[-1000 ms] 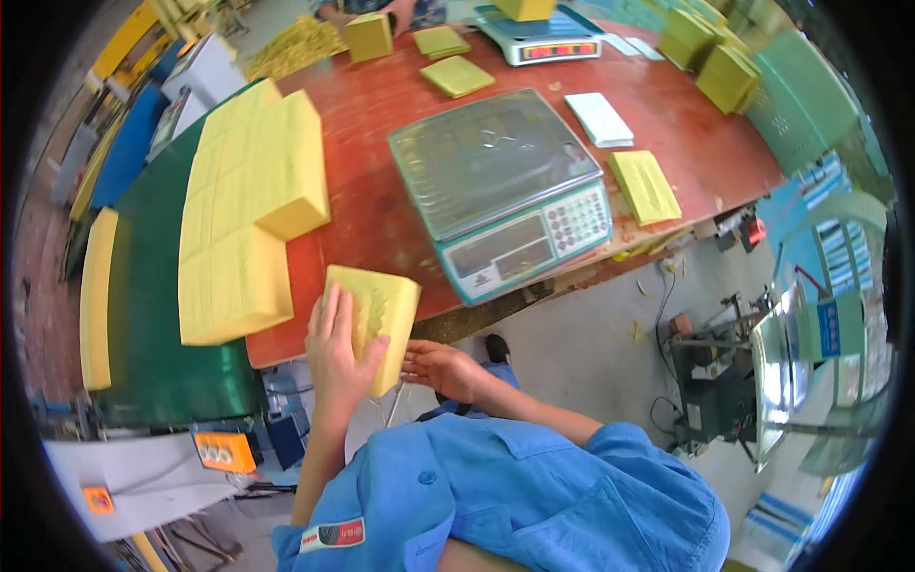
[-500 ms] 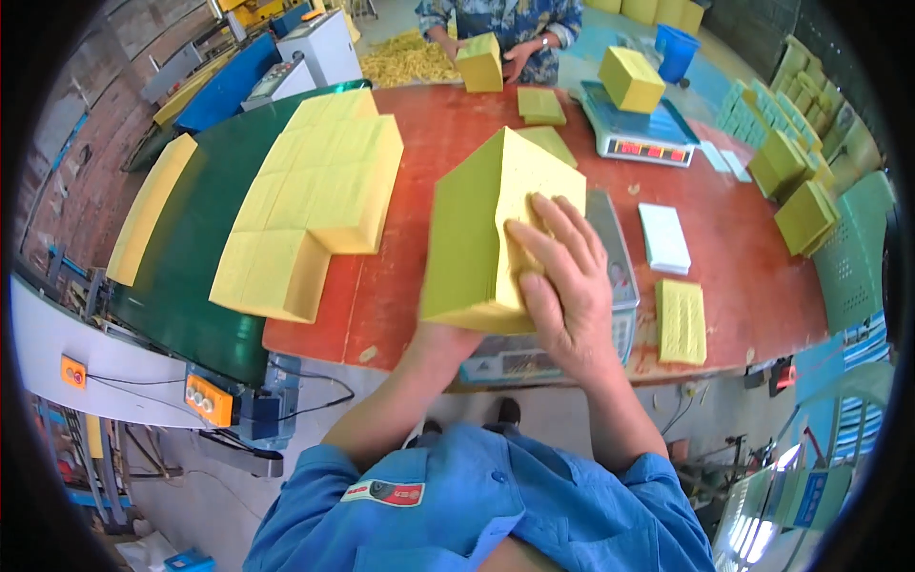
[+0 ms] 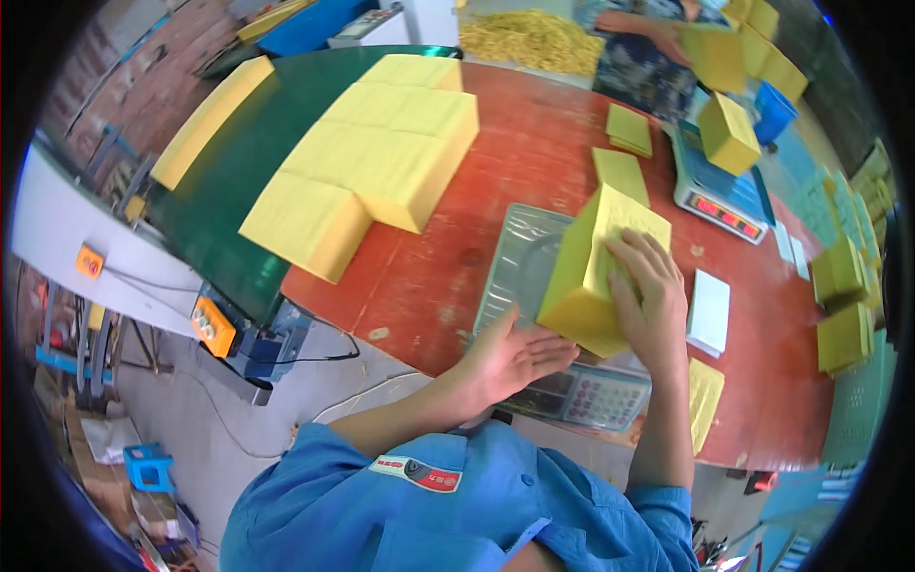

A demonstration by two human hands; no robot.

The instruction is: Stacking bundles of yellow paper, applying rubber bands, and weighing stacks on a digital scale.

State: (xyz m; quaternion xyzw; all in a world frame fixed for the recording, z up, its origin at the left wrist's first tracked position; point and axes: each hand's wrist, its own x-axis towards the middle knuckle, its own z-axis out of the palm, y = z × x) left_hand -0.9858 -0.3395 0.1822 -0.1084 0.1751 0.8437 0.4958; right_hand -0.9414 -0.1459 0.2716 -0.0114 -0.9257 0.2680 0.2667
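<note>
A thick block of stacked yellow paper sheets [image 3: 578, 281] is over the tray of the near weighing scale [image 3: 519, 250]. My right hand [image 3: 652, 291] presses on its upper right side, fingers against the paper. Just left of the block's lower end, my left hand [image 3: 510, 360] is open, palm turned toward the paper and holding nothing. Part of the scale's keypad [image 3: 606, 398] shows below the block. The block hides much of the tray, and I cannot tell whether its whole base rests there.
Joined yellow paper blocks [image 3: 367, 143] sit at left, partly beside the green conveyor belt [image 3: 243, 153]. A second scale [image 3: 724, 205] carries another block. White slips [image 3: 708, 310] and a thin yellow pile [image 3: 703, 396] lie right. Across the red table [image 3: 438, 286], a co-worker's arm [image 3: 648, 29] shows.
The paper block has moved down over the near scale. My left hand has come off its underside and opened, while my right hand stays against it. The view has swung left.
</note>
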